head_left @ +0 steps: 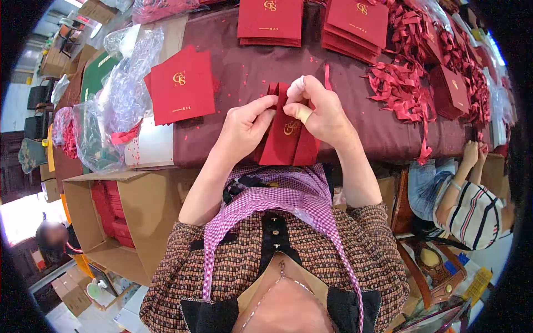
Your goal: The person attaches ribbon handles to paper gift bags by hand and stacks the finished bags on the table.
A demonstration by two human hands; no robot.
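Straight ahead at the table's near edge, a red folded card bag (290,129) with a gold emblem stands partly opened between my hands. My left hand (248,119) pinches its upper left edge with thumb and forefinger. On the other side my right hand (319,114), with pale tape on a finger and thumb, is closed at the bag's top edge. To the left lies a stack of red cards (183,86) with gold lettering. Further back are two more red stacks, one in the middle (270,22) and one at the right (355,28).
Heaps of red ribbon (400,91) and a red stack (449,91) lie at the right of the dark red tablecloth (222,139). Plastic wrap (133,72) is at the left. An open carton (133,222) stands below left. Another person (472,211) sits at the right.
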